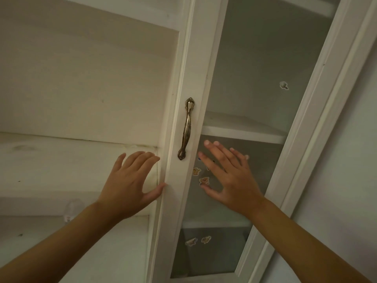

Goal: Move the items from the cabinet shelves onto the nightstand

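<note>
A white cabinet door with a glass pane and a brass handle fills the middle of the head view. My left hand is spread to the left of the door's edge, its thumb touching the frame. My right hand lies flat with straight fingers on the glass pane, just right of the handle. Behind the glass, white shelves show nothing standing on them. No nightstand is in view.
Small animal stickers are stuck on the glass, with more lower down. To the left is the open cabinet compartment with bare white shelves. A small clear hook sits on the lower left panel. A pale wall is at the right.
</note>
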Demonstrator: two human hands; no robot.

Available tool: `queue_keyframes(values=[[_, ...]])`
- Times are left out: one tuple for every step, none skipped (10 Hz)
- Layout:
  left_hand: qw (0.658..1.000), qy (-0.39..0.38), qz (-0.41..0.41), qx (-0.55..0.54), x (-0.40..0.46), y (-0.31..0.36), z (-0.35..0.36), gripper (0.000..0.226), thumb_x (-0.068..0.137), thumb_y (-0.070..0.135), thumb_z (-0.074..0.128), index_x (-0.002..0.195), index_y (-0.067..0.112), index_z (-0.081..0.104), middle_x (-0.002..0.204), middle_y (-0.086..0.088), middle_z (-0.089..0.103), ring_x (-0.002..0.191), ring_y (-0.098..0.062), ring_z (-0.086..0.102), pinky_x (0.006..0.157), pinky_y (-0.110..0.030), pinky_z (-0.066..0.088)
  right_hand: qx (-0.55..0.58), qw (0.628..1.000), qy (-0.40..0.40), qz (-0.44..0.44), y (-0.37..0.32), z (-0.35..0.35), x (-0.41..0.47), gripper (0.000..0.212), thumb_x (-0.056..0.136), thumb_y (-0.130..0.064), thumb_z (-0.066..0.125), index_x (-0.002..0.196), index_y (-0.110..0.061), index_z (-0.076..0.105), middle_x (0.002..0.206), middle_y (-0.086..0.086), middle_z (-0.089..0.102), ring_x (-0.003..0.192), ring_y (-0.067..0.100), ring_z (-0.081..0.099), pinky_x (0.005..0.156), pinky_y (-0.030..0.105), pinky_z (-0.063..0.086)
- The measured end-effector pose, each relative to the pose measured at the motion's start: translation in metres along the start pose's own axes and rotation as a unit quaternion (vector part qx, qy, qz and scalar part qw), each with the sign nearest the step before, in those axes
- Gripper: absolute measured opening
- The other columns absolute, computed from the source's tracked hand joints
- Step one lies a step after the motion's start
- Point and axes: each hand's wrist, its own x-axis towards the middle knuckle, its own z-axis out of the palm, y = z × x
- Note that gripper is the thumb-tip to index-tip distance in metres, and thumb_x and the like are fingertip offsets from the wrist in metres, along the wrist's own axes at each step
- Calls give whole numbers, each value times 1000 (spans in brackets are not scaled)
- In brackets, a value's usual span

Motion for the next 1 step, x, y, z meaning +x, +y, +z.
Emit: queue_keyframes(values=[[1000,-19,-10,6,-13,-3,-7,68,94,71,38,141,24,53,143,2,57,137,-22,50,118,-57,36,27,1000,0,16,-13,0,-6,75,97,-50,65,160,-18,41,173,3,24,160,21,19,121,49,30]])
